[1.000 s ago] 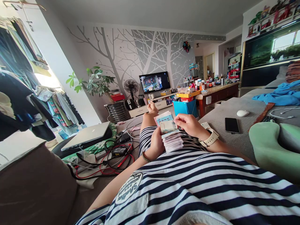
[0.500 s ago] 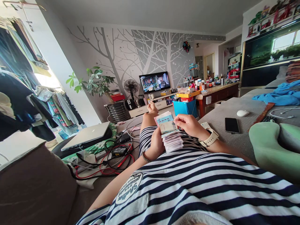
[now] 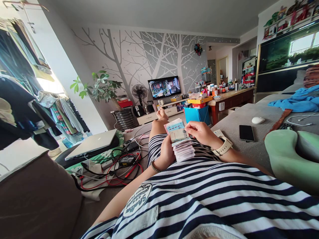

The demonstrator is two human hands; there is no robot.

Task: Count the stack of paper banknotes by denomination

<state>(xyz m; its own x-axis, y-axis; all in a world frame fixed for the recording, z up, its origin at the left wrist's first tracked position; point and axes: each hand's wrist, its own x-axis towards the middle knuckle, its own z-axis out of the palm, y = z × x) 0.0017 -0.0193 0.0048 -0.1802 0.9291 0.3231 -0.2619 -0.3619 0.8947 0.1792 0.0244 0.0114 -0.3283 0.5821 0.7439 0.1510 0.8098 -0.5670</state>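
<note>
A stack of banknotes [image 3: 179, 135] is held above my lap, in the middle of the head view. My left hand [image 3: 167, 151] is closed around its left side. Bluish and pinkish notes stick up at the far end, a pale greenish-grey note lies in front, and several whitish folded ends fan down toward my striped shirt. From the right, my right hand [image 3: 200, 132] pinches the edge of the notes between thumb and fingers. A cream watch sits on that wrist, and a braided bracelet is on the left one.
At my left lie a closed laptop [image 3: 93, 144] and tangled cables [image 3: 122, 166]. On the grey sofa at my right are a phone [image 3: 246, 133], a white mouse [image 3: 258, 120] and a green neck pillow [image 3: 281, 154]. A blue box [image 3: 196, 115] stands ahead.
Both hands stay in nearly the same place on the banknotes. The front note has shifted very slightly, and the television picture differs a little.
</note>
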